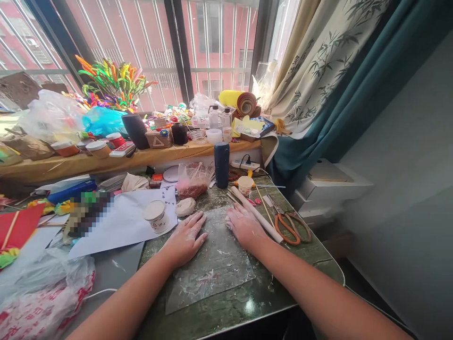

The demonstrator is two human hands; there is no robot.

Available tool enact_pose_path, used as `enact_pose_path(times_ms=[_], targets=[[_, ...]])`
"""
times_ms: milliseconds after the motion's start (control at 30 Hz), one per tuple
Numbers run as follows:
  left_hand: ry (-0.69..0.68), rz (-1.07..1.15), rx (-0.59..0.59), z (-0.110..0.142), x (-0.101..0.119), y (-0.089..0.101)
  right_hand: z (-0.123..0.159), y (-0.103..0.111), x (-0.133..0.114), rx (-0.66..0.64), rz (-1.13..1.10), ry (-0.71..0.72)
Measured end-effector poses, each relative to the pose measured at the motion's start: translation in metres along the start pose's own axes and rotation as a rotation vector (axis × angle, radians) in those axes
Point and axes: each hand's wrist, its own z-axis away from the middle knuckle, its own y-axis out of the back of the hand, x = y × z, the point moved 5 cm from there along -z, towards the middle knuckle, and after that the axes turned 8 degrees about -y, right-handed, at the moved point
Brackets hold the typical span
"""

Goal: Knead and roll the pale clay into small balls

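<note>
My left hand (187, 240) lies flat with its fingers stretched out on the left side of a clear sheet (208, 264) smeared with white residue. Toward the sheet's far right, my right hand (245, 226) is closed, fingers bent down. A pale bit of clay seems to show under its fingertips, mostly hidden. White powder coats both hands. Just beyond my left fingertips sits a lump of white clay (186, 207). Beside my right hand lie a pale rolling pin (262, 218), thin sticks and orange-handled scissors (288, 229).
A paper cup (155, 215) stands on white paper at left, and another cup (245, 185) stands behind the rolling pin. A dark cylinder (222, 165) and a bag of reddish material (193, 182) are at the back. Plastic bags (46, 293) crowd the left; the cluttered sill (170, 152) runs behind.
</note>
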Motion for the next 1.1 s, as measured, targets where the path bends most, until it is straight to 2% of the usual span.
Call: enact_pose_path(times_ms=[100,300,533,600,667,833,900,1000,1033,1100], targets=[[0.0,0.038,0.065,0.001,0.0,0.002,-0.007,0.01,0.002,0.019,0.023,-0.065],[0.04,0.125,0.173,0.002,-0.005,0.005,-0.01,0.018,-0.005,-0.133,-0.002,0.023],[0.049,0.157,0.118,0.001,-0.004,0.003,-0.057,0.014,0.005,-0.104,0.023,-0.123],[0.091,0.196,0.135,0.001,-0.006,0.004,-0.065,0.009,-0.004,-0.098,0.023,-0.12],[0.134,0.254,0.166,0.001,-0.008,0.005,-0.066,-0.001,-0.025,-0.101,0.01,-0.083],[0.194,0.446,0.302,0.005,-0.016,0.009,-0.042,-0.035,-0.108,-0.144,-0.05,0.098],[0.2,0.503,0.349,0.007,-0.018,0.012,-0.022,-0.04,-0.129,-0.167,-0.077,0.175],[0.191,0.55,0.369,0.008,-0.019,0.015,0.005,-0.034,-0.129,-0.185,-0.141,0.282],[0.189,0.562,0.366,0.009,-0.019,0.016,0.009,-0.029,-0.121,-0.179,-0.158,0.286],[0.195,0.581,0.358,0.008,-0.018,0.017,0.004,-0.022,-0.1,-0.149,-0.151,0.203]])
